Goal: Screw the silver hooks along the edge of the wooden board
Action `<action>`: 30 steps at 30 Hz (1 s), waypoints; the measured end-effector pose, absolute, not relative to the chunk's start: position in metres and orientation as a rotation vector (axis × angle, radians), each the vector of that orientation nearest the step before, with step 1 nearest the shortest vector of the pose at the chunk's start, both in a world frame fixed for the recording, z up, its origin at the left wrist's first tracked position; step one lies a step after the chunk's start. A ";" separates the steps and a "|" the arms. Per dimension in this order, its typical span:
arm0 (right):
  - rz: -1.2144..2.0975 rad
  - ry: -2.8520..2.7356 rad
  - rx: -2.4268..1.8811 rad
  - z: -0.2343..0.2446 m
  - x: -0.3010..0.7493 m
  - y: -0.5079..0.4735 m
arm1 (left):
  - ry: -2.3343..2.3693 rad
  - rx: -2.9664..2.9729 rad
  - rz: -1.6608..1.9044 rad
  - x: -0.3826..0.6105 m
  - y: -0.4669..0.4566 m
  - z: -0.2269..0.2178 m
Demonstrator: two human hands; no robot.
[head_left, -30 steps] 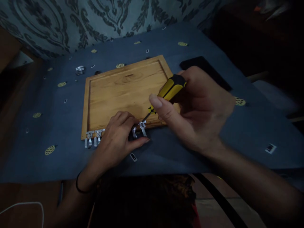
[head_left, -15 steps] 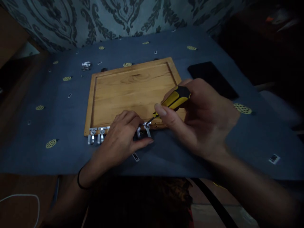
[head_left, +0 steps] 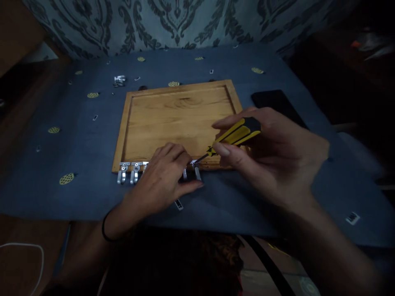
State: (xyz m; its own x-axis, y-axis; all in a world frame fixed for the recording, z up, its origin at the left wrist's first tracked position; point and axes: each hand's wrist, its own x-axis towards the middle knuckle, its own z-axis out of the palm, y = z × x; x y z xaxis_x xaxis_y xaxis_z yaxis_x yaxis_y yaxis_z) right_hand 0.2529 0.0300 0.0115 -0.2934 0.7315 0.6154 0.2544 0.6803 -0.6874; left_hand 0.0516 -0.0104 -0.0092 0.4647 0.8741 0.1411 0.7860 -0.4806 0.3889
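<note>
A shallow wooden tray-like board [head_left: 166, 123] with a raised rim lies on the table. Small double metal hooks [head_left: 134, 172] line its near edge, several of them showing. My left hand [head_left: 163, 170] rests over that edge, covering some hooks, with its thumb and forefinger closed about the rightmost metal hook [head_left: 198, 173]. My right hand [head_left: 277, 158] grips a yellow and black screwdriver [head_left: 237, 134] by its handle. The shaft slants down to the left, and its tip meets the top of that rightmost hook. Any screw under the tip is too small to make out.
A small pile of loose metal hooks [head_left: 119, 80] sits beyond the board's far left corner. At right, partly behind my right hand, lies a flat black object [head_left: 277, 102]. The blue patterned tablecloth [head_left: 77, 152] reaches back to a patterned wall covering [head_left: 175, 24].
The view has shifted slightly. My right hand and the screwdriver handle have moved a little to the right, with the fingers loosened and more extended. My left hand stays at the same hook.
</note>
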 end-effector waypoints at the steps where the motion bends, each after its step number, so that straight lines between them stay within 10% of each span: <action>1: 0.592 -1.842 -0.762 0.012 0.252 0.030 | 1.420 2.457 0.474 0.052 -0.011 -0.009; 30: 0.995 -1.800 -0.713 0.016 0.251 0.034 | 1.430 2.434 0.354 0.054 -0.009 -0.003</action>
State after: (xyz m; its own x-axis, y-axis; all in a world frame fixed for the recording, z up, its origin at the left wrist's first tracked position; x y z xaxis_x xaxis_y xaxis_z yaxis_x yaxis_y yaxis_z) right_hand 0.2512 0.0337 0.0161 -0.4008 0.8008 0.4451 0.0491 0.5039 -0.8624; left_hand 0.0538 -0.0091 -0.0033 0.4756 0.8775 0.0613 0.8050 -0.4623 0.3719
